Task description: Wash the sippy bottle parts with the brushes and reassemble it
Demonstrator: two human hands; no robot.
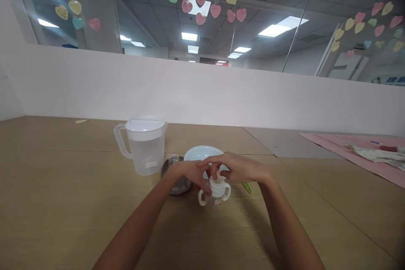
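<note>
A clear baby bottle (217,190) with a white collar and two white side handles stands upright on the table in front of me. My left hand (193,174) grips it from the left around the collar, its thumb by the left handle. From the right, my right hand (236,166) reaches over the top, fingers bent in a pinch at the teat, which they partly hide. Behind my left wrist lies a round metal dish (179,186), and a clear dome-shaped cap (173,159) shows at its back edge. A white bowl (202,152) sits behind both hands, partly covered by them.
A lidded plastic pitcher (147,152) stands back left, its handle to the left. The green end of a utensil (248,188) sticks out under my right wrist. A pink cloth (335,145) with items on it lies far right. Behind the table rises a white wall (202,93).
</note>
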